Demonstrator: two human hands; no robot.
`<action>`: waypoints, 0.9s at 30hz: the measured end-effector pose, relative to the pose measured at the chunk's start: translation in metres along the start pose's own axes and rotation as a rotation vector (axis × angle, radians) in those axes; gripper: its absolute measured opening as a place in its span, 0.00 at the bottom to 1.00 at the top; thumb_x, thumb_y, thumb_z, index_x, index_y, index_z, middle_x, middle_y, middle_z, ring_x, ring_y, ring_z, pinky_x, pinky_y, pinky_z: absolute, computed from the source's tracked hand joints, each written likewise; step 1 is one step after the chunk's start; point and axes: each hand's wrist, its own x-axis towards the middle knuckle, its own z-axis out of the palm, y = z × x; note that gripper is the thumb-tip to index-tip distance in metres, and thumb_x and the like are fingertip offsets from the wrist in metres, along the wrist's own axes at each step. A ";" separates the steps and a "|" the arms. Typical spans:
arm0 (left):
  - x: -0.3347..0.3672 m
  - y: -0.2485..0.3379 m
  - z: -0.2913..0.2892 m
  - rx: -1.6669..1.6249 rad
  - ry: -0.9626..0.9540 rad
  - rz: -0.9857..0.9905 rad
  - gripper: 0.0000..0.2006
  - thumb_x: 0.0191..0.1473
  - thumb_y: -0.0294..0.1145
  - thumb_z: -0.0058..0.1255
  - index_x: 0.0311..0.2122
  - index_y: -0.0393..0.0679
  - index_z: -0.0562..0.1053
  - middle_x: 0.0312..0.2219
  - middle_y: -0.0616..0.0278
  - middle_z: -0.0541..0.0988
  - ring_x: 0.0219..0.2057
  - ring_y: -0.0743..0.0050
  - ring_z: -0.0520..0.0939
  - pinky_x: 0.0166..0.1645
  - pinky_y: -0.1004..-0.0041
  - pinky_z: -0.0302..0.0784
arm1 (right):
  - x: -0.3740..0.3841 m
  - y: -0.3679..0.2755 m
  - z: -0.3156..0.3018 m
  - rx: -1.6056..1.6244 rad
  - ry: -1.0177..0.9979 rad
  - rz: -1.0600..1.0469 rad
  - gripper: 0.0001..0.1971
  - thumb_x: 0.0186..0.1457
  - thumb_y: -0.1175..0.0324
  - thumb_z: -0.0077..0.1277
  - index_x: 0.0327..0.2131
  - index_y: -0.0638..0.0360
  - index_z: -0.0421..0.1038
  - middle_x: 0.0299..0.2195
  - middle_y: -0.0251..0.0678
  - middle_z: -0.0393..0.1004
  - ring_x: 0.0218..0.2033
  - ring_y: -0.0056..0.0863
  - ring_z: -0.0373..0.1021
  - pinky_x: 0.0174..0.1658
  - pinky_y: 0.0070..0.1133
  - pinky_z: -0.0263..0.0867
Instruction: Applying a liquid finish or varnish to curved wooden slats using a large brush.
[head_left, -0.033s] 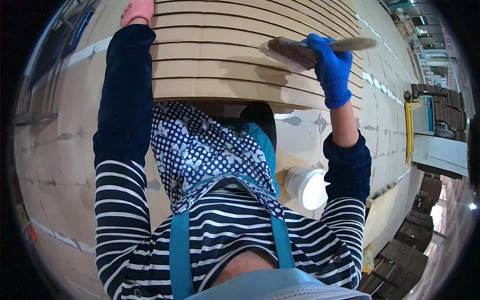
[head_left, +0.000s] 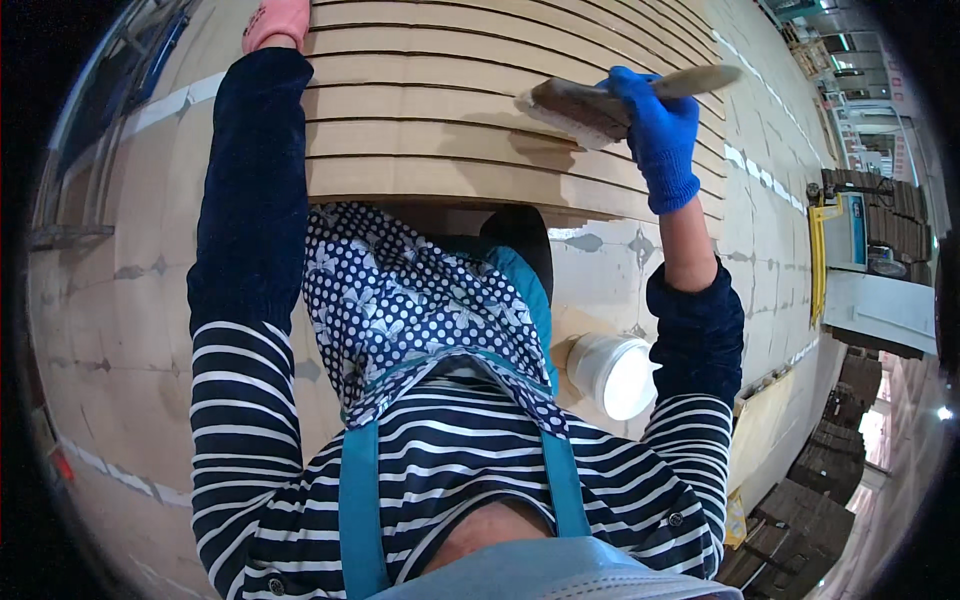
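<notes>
In a blue knitted glove, my right hand [head_left: 660, 135] is closed round the handle of a wide flat brush [head_left: 585, 110]. Pale bristles point left, over the right half of a layered set of brown cardboard sheets [head_left: 400, 100]. The brush casts a shadow on the cardboard; whether its bristles touch the surface I cannot tell. At the top left, my left hand [head_left: 275, 22] wears a pink glove and lies by the left edge of the sheets. Its fingers are cut off by the picture's upper edge.
A white bucket [head_left: 610, 375] stands on the floor by my right side. Farther right are a yellow-framed machine [head_left: 822, 262] and stacks of dark cardboard [head_left: 795, 530]. Metal framework [head_left: 75, 235] stands at the left. The cardboard sheets overlap in long stepped rows before me.
My right hand and the brush have shifted very slightly left, and the far end of the handle sits a little higher. My left hand has hardly moved.
</notes>
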 end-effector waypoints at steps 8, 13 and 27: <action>0.016 -0.069 0.016 -1.216 -0.258 0.730 0.23 0.54 0.50 0.28 0.47 0.46 0.65 0.45 0.49 0.66 0.46 0.50 0.68 0.47 0.59 0.66 | -0.019 0.019 0.019 -0.213 -0.135 0.139 0.14 0.44 0.62 0.54 0.23 0.66 0.74 0.19 0.33 0.73 0.21 0.17 0.68 0.28 0.16 0.63; 0.004 -0.004 0.014 -0.224 0.128 -0.113 0.25 0.53 0.52 0.29 0.47 0.45 0.65 0.46 0.48 0.66 0.46 0.49 0.68 0.48 0.59 0.65 | 0.017 0.009 0.024 -0.109 -0.186 0.033 0.13 0.44 0.62 0.53 0.22 0.66 0.74 0.18 0.32 0.73 0.19 0.17 0.67 0.27 0.16 0.63; -0.007 -0.010 0.003 -0.530 0.108 -0.261 0.36 0.44 0.62 0.36 0.48 0.38 0.64 0.44 0.45 0.69 0.47 0.49 0.69 0.50 0.61 0.62 | 0.033 0.022 0.077 -0.153 -0.278 0.076 0.14 0.42 0.62 0.54 0.18 0.67 0.71 0.14 0.30 0.70 0.18 0.13 0.65 0.24 0.18 0.62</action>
